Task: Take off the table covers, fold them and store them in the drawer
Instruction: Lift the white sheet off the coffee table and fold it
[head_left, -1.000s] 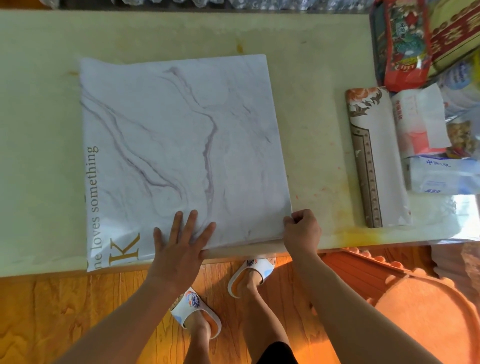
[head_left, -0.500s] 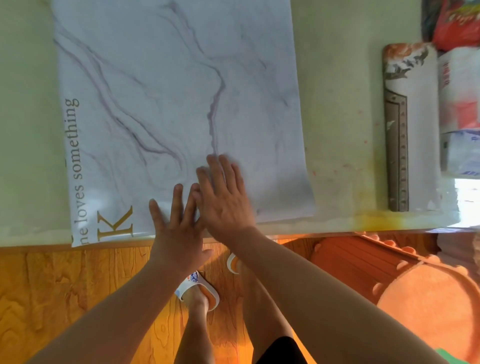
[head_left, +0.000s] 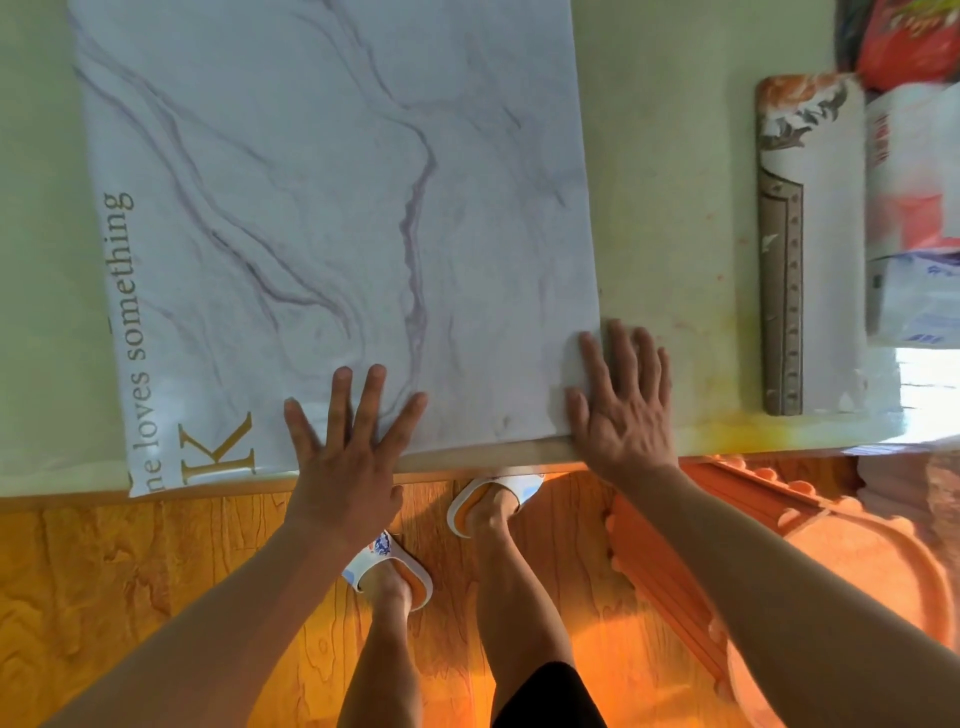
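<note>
Head: folded cover, lettering sideways

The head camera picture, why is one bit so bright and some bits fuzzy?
In the head view, light burns out a white patch at the table's right edge; the packets beside it are smeared by blur; the marble cover looks sharp.

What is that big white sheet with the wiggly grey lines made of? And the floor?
The marble-print table cover looks like thin plastic or vinyl with a smooth, faintly glossy finish: it lies flat under both hands, has printed veins and gold lettering, and shows no weave. It could be coated paper. The floor looks like varnished wood or wood-look laminate: an orange grain pattern with a sheen.
</note>
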